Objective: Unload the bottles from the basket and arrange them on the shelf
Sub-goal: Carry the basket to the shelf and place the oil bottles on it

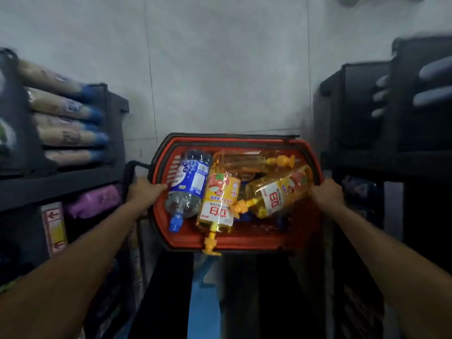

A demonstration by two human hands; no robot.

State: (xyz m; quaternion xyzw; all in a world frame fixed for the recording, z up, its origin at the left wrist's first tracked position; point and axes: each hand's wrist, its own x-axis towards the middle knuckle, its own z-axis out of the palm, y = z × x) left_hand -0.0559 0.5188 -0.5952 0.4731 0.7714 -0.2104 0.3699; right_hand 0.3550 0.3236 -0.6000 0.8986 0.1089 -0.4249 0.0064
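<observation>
Seen from a single head-worn camera, looking forward and steeply down along both forearms. Close in: red basket between the fingers of the left hand and right hand, centre frame. Outward of the fingers, dark shelves, blurred, perhaps through wide-angle smear.

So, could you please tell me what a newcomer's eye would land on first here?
The red basket in the centre, gripped at each end by the left hand and right hand. Inside lie yellow pump bottles and a clear blue-capped bottle, all on their sides. Dark shelves flank it.
</observation>
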